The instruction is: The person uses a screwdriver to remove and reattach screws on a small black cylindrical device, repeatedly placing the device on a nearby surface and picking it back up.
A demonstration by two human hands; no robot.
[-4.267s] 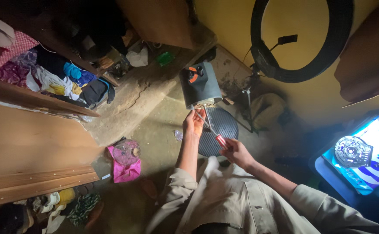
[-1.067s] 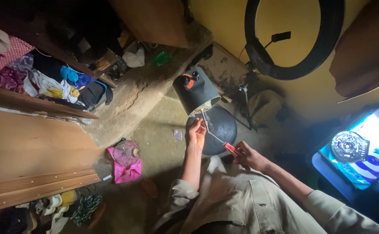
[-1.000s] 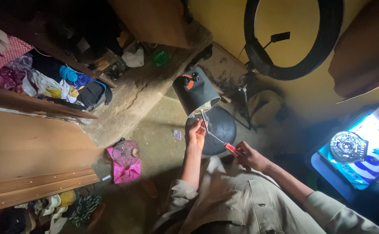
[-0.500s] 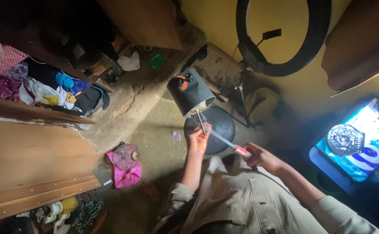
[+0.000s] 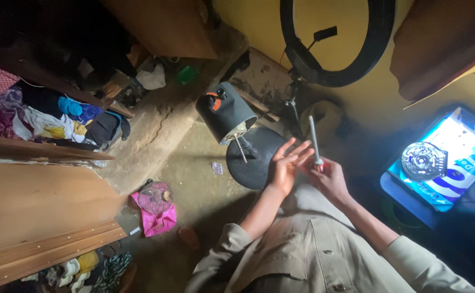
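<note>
A person in a khaki shirt (image 5: 308,255) sits on a dim concrete floor (image 5: 194,184), the right hand (image 5: 330,179) closed round the red handle of a screwdriver (image 5: 314,138) whose pale shaft points up toward a black ring light (image 5: 338,43) leaning on the yellow wall. The left hand (image 5: 287,165) is spread wide beside it, fingers fanned and holding nothing, just above the round black base (image 5: 254,157) of a small fan-like appliance. The appliance's dark motor housing (image 5: 225,111), with an orange knob on top, tilts over that base, a thin metal spindle sticking out of its lower end

The screwdriver looks light and stiff, best gripped at the handle, as it is now; its smooth shaft would likely slip in the fingers. The motor housing looks heavier and top-loaded on its short neck, probably safest steadied by the drum or the base, not by the slender spindle, which could bend

Much is lost to shadow: the screwdriver's tip blurs against the wall, the handle is mostly buried in the fist, and the joint between housing and base cannot be made out. A pink cloth (image 5: 159,217) with a small round grille on it lies well to the left; a lit blue-and-white box (image 5: 444,163) sits at the right
</note>
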